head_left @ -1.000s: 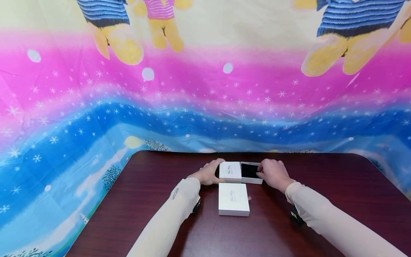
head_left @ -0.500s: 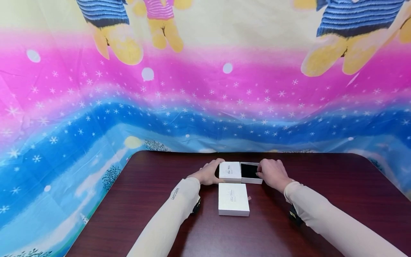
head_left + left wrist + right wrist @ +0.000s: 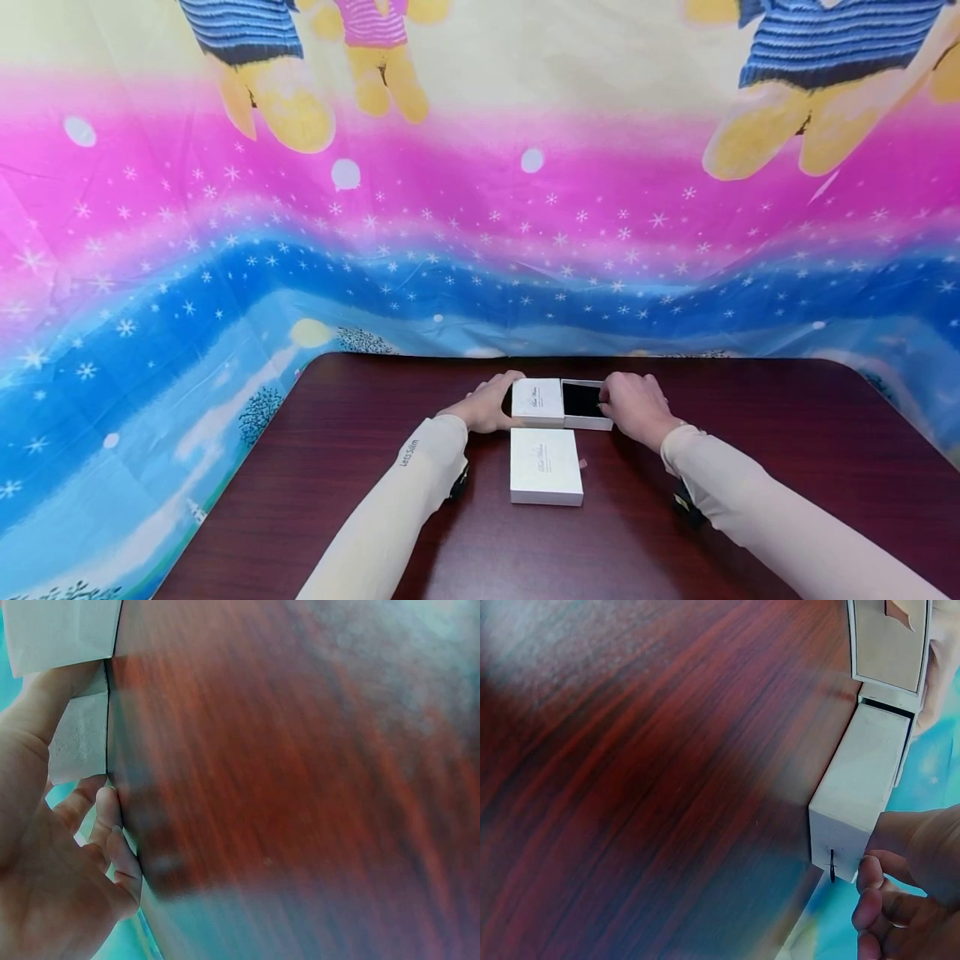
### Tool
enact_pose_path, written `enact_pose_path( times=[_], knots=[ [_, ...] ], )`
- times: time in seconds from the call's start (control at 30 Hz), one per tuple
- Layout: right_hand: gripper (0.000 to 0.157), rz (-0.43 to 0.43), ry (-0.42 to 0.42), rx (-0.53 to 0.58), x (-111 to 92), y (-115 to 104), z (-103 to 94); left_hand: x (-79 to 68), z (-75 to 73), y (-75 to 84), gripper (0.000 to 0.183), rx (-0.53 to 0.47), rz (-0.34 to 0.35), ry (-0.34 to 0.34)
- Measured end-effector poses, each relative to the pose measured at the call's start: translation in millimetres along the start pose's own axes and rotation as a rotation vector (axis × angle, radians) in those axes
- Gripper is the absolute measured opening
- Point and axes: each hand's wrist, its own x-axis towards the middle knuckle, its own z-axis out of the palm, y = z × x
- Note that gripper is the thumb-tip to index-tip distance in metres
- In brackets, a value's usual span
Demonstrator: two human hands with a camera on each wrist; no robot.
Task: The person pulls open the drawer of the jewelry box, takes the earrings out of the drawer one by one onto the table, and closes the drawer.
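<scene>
A small white drawer box stands near the back of the table. Its printed sleeve (image 3: pixel 537 398) is on the left, and its drawer (image 3: pixel 589 423), lined with a black pad (image 3: pixel 581 398), is pulled out to the right. My left hand (image 3: pixel 487 404) grips the sleeve from the left, thumb on the near side. My right hand (image 3: pixel 637 404) is at the drawer's right end, fingertips reaching over the wall onto the black pad; the wall hides them in the right wrist view, so I cannot tell what they pinch. A ribbon tab (image 3: pixel 832 864) shows on the drawer's end.
A second, larger white box (image 3: pixel 545 467) lies closed just in front, with a pinkish ribbon tab (image 3: pixel 582 463) on its right side. Both boxes rest on a dark reddish wooden table (image 3: pixel 375 500). A printed cloth (image 3: pixel 480 208) hangs behind it.
My right hand and wrist have shifted very slightly left at the drawer. The left hand and both boxes hold their places.
</scene>
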Motion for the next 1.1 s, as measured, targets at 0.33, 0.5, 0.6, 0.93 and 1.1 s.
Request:
enact_pose_path(
  times=[0.33,0.5,0.6,0.93,1.1],
  knots=[
    [0.01,-0.037,0.02,-0.066,2.0,-2.0,-0.5,-0.5,-1.6,0.7,0.084,-0.006,-0.007,-0.003],
    [0.027,-0.062,0.026,-0.11,4.2,-2.8,1.5,0.1,-1.8,0.3,0.083,-0.005,-0.008,-0.008],
    [0.037,-0.079,0.022,-0.131,5.5,-3.8,3.0,0.2,-1.3,-0.4,0.083,-0.006,-0.011,-0.012],
    [0.035,-0.094,0.019,-0.114,4.3,-0.4,3.3,-1.4,-0.6,0.5,0.081,-0.02,-0.011,-0.015],
    [0.024,-0.109,0.026,-0.091,2.7,0.4,0.5,-1.4,0.2,0.7,0.081,-0.014,-0.009,-0.008]
  ],
)
